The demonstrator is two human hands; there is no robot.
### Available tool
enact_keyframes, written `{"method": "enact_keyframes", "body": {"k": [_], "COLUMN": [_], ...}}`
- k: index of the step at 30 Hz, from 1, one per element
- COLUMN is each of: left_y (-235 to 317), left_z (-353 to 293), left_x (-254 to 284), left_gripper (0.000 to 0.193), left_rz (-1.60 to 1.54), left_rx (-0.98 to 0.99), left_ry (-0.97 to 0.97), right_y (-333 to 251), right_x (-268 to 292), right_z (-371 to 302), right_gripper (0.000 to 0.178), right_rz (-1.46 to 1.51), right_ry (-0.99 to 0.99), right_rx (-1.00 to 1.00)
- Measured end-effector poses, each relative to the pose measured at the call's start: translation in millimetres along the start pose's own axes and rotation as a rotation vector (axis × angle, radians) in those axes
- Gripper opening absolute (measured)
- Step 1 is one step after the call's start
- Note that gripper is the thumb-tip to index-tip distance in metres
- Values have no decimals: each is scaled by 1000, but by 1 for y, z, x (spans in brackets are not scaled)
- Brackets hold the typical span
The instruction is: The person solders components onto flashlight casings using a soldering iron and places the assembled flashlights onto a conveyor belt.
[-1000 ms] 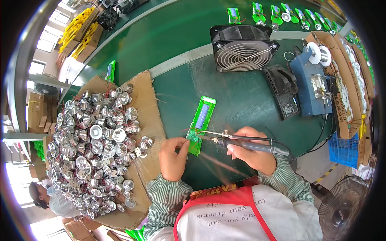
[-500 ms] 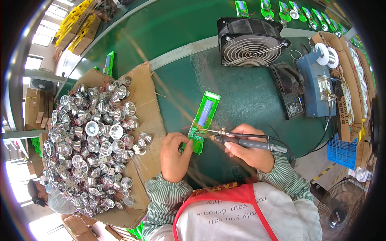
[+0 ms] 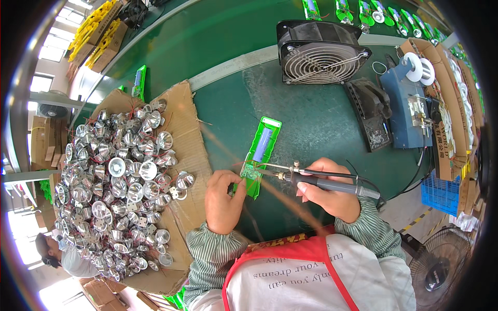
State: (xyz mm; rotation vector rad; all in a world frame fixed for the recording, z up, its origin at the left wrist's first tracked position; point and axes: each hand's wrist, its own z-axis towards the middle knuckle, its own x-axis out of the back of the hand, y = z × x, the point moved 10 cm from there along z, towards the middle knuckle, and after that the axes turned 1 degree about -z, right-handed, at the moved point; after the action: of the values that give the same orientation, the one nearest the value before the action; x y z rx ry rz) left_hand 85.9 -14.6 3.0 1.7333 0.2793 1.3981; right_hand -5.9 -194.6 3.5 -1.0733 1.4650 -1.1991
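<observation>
A bright green plastic housing (image 3: 270, 124) lies at a slant on the bench before me, with a blue cylindrical battery (image 3: 263, 145) in its upper part. Its lower part carries a small green circuit board (image 3: 251, 172) with thin red wires. My right hand (image 3: 332, 194) grips a grey-handled soldering iron (image 3: 332, 185) with a thin feed tube along its top, its tip pointing left at the board. My left hand (image 3: 224, 202) rests at the housing's lower left edge, thumb and fingers pinched together by the board. Whatever they pinch is too small to make out.
Many silver reflector cups (image 3: 118, 167) with wires are heaped on cardboard (image 3: 187, 145) at left. A square fan (image 3: 324, 59), a black stand (image 3: 371, 114) and a blue box with solder spools (image 3: 407, 103) stand at far right. More green housings (image 3: 365, 13) line the back.
My right hand has drawn the soldering iron slightly to the right, its tip backing off from the board. My left hand stays nearly in place.
</observation>
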Motion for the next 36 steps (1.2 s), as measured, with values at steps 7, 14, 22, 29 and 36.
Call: {"method": "enact_keyframes", "body": {"k": [7,14,22,29,36], "left_y": [-2,11,14,17,21], "left_z": [-6,-6,-1,1,2], "left_x": [8,-2,-4,-4,-5], "left_gripper": [7,7,5,5,6], "left_rz": [-112,64,101,161,182], "left_rx": [45,-64,-62,-62,-91], "left_ry": [84,46,37,38,30], "right_y": [3,6,18,12,5], "right_x": [3,-7,-6,-4,9], "right_z": [-8,-2,0,2,-3], "right_gripper": [12,13,12,13,12], "right_rz": [16,42,119,-49,68], "right_ry": [20,-34,-3,-13,38], "right_rx": [-49,-16,-79,-24,-30]}}
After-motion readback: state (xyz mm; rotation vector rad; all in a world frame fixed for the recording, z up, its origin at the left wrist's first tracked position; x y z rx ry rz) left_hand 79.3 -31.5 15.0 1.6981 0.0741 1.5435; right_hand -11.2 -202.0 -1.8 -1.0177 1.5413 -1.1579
